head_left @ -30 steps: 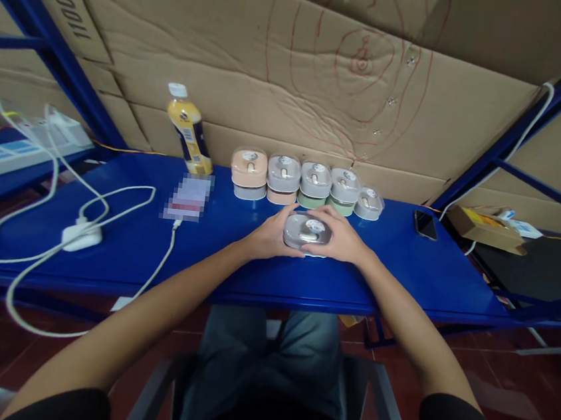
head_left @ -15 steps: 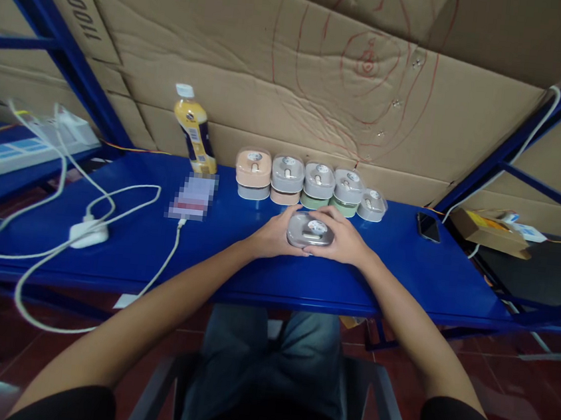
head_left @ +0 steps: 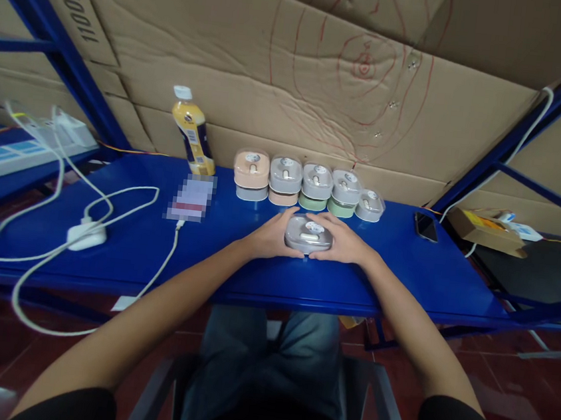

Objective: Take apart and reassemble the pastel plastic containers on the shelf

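Between my two hands is a small grey box with a clear lid (head_left: pixel 308 234), a round sticker and a pale latch on its top. My left hand (head_left: pixel 274 236) grips its left side, and my right hand (head_left: pixel 345 241) wraps round its right side. The underside of the box is hidden, so I cannot tell whether it touches the table. Just behind stands a row of similar boxes, mostly stacked in twos: a peach box (head_left: pixel 251 170) on a grey one at the left, grey boxes on peach and green ones, and a single grey box (head_left: pixel 370 206) at the right end.
On the blue table (head_left: pixel 297 285), a yellow drink bottle (head_left: pixel 193 131) and a blurred-out flat item (head_left: pixel 191 199) with a cable lie left. A white charger (head_left: pixel 87 235) with looping cable is further left. A black phone (head_left: pixel 426 226) lies right. Cardboard (head_left: pixel 225 64) lines the back.
The box between my hands has tipped slightly, so more of its front side shows. My right fingers have shifted from over its front edge to its right side. The view has moved a little.
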`<state>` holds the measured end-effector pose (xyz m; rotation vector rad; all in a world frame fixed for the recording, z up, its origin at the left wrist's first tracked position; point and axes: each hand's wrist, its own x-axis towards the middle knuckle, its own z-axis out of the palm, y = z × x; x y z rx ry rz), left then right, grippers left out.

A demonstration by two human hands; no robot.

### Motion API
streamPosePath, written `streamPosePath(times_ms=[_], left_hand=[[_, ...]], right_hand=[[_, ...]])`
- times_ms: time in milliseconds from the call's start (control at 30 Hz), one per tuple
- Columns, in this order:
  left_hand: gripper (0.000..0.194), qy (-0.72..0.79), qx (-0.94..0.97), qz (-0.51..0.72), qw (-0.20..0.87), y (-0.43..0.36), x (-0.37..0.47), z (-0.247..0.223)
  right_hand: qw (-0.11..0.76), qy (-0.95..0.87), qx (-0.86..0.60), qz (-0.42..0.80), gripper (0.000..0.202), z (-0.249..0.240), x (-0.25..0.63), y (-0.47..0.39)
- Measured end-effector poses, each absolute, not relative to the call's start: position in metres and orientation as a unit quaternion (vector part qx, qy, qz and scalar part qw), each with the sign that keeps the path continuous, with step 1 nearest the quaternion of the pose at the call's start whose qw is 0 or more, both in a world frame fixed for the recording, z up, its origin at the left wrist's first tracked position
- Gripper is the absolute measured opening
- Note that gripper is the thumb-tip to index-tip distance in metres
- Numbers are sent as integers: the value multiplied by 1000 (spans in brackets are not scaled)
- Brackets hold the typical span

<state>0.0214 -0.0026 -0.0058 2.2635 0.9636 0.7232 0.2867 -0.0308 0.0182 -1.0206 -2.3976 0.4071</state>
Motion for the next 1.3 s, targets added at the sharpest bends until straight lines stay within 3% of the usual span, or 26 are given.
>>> streamPosePath(times_ms=[167, 400, 600, 867, 1033, 1167, 1300], left_hand=[[116, 348, 855, 268, 276, 0, 16, -7], [94, 365, 858, 250, 262, -1, 19, -4], [90, 363, 860, 255, 251, -2, 20, -3], [82, 364, 859, 256, 253, -4, 19, -1], [82, 369, 864, 238, 248, -5, 19, 2], [79, 366, 866, 238, 242, -4, 19, 1], [79, 371, 864, 237, 246, -3, 19, 1]], right_hand=[[229, -849, -460, 120, 107, 19, 309, -62], [145, -689, -710, -26, 96, 22, 377, -140], [103, -499, -856, -81, 83, 26, 410, -119], [115, -467, -873, -80, 75, 31, 426, -23], [122, -483, -862, -96, 77, 37, 426, -12], [104, -642, -740, -175, 79, 34, 407, -14], [80, -723, -674, -129, 85, 26, 382, -12]])
